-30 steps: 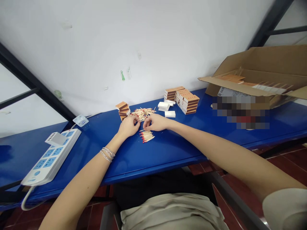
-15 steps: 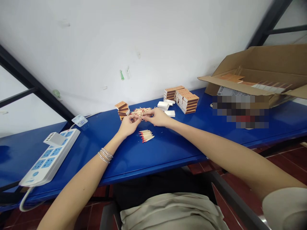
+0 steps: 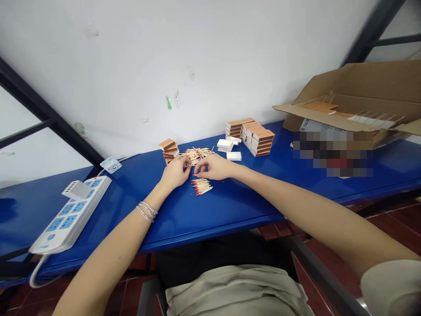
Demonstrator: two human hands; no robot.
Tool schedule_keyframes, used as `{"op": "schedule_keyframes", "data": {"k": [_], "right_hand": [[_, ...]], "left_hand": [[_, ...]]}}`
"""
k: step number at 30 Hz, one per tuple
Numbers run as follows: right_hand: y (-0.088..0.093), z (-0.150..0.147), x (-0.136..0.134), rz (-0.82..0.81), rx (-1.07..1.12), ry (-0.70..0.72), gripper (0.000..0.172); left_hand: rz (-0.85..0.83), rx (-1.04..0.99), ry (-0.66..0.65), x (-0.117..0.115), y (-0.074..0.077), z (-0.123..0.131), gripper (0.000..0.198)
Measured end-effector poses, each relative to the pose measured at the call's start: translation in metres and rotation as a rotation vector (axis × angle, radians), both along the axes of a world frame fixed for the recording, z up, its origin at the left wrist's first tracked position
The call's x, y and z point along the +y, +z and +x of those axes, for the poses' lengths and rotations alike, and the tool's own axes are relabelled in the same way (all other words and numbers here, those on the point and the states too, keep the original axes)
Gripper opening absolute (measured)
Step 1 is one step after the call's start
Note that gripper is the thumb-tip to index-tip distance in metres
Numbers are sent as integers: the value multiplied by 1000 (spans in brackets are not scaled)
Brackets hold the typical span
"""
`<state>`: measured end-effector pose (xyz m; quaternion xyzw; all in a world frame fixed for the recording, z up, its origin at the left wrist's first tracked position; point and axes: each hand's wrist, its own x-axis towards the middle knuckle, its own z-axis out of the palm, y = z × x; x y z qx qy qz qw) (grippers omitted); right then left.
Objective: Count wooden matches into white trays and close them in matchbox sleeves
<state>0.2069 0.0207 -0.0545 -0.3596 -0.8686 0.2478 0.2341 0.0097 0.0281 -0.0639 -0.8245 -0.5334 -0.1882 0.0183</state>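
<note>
My right hand [image 3: 215, 167] is closed in a pinch on a match, whose red head [image 3: 194, 175] peeks out at the fingertips. It hovers just above a small, lined-up bunch of matches [image 3: 202, 187] with their red heads to the left. My left hand [image 3: 176, 172] is curled by the near left side of a loose heap of matches [image 3: 198, 152]. Its thumb and fingers are drawn together, and what they hold, if anything, is too small to make out. Beyond this hand stands a short, uneven stack of brown matchboxes [image 3: 169, 146], its lower part hidden.
White inner trays [image 3: 225, 144] lie right of the heap, before stacked matchboxes [image 3: 258, 138]. An open cardboard box [image 3: 358, 96] stands at the right, a blurred patch at its front. On the left lies a power strip [image 3: 74, 213] with its cable. A wall backs the blue table [image 3: 184, 219].
My right hand has parted from my left and come nearer, toward the lined-up matches, with a match in its fingertips. My left hand has hardly moved. More of the heap shows.
</note>
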Motion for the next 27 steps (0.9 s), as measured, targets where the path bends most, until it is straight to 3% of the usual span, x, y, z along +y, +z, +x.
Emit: {"op": "schedule_keyframes", "data": {"k": [4, 14, 20, 27], "right_hand": [[1, -1, 0, -18, -24, 56, 19], [-6, 9, 19, 81, -22, -321, 16], [-9, 13, 25, 141, -125, -372, 29], [-11, 9, 21, 194, -186, -297, 29]], "left_hand": [[0, 19, -3, 1, -2, 0, 11], [43, -99, -70, 2, 1, -3, 12], [-212, -294, -74, -6, 9, 1, 16], [-436, -416, -21, -16, 18, 6, 25]]}}
